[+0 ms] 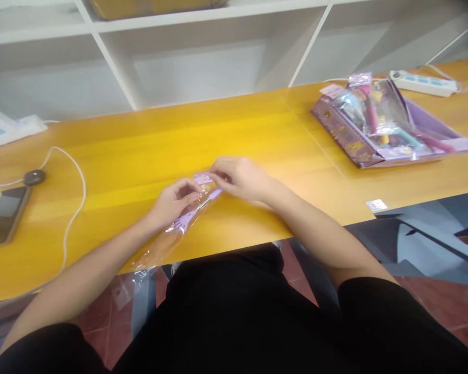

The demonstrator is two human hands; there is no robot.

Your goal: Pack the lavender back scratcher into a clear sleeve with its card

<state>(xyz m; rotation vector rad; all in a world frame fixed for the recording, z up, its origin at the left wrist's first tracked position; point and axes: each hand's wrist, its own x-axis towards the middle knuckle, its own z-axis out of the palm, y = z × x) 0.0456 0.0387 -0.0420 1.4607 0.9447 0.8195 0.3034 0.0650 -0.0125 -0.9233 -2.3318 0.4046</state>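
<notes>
Between my hands lies a small purple back scratcher [184,222] with a hand-shaped end, a thin metal rod and a purple handle. Clear plastic wrapping [161,246] surrounds it and trails over the table's front edge. My left hand [176,200] has thumb and fingers closed on the wrapping beside the rod. At the handle end, the curled fingers of my right hand [237,177] pinch the wrapping near a small purple printed card [203,178]. The exact grip of the right fingertips is partly hidden.
A purple display box [347,139] of wrapped items stands at the right on the wooden table [148,148]. Behind it is a power strip [424,83]. A small sticker [376,205] lies near the front edge. At the left are a phone [4,215] and a white cable [83,192].
</notes>
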